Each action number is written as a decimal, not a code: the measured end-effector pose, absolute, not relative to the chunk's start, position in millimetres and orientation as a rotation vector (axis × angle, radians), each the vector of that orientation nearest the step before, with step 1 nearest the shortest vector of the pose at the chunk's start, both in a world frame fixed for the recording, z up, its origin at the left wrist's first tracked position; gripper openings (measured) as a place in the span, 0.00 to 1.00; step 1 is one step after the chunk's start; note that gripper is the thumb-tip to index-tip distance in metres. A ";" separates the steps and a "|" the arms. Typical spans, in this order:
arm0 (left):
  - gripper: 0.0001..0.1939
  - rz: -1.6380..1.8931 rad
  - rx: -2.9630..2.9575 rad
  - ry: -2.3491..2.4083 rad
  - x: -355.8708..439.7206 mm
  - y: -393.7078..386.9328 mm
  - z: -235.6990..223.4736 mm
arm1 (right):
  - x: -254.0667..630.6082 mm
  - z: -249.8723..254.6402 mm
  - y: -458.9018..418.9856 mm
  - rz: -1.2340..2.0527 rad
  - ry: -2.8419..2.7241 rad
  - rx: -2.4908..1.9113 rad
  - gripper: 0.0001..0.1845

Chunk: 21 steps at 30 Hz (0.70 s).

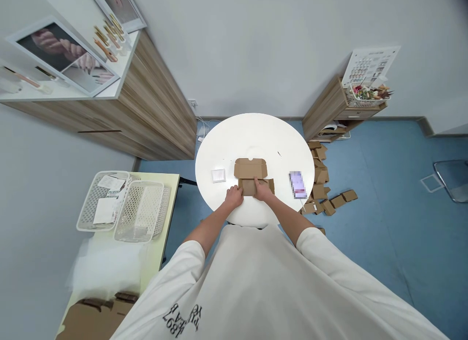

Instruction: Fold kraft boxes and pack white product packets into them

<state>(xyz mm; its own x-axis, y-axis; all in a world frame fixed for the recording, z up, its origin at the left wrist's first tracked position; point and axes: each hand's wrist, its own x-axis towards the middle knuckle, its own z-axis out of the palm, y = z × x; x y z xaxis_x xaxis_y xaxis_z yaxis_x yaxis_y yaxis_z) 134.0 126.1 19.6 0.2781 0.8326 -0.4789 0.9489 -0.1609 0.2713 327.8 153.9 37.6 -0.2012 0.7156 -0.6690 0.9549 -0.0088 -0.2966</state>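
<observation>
Box (pixel 250 175), long axis 9–3 o'clock, is touched by left grip (pixel 234 197) at 8 and right grip (pixel 262 190) at 4, pinching indeterminable.

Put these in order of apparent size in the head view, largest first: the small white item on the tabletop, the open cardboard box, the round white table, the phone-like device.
1. Round white table
2. Open cardboard box
3. Phone-like device
4. Small white item

Two hands (pixel 234 197), one tabletop carton (pixel 250 170), one round table (pixel 234 135), one phone (pixel 298 185), two framed photos (pixel 66 57)
</observation>
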 end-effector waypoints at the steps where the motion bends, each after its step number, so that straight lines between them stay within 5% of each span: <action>1: 0.20 -0.301 2.075 1.586 134.2 125.5 19.8 | 327.8 37.4 153.9 -1.033 1.945 1.741 0.65; 16: 0.22 -0.221 2.099 1.542 133.6 129.6 15.6 | 325.3 33.5 157.2 -1.006 1.914 1.720 0.65; 21: 0.31 -0.141 2.178 1.556 137.5 134.1 18.7 | 324.5 34.7 155.6 -1.003 1.923 1.737 0.61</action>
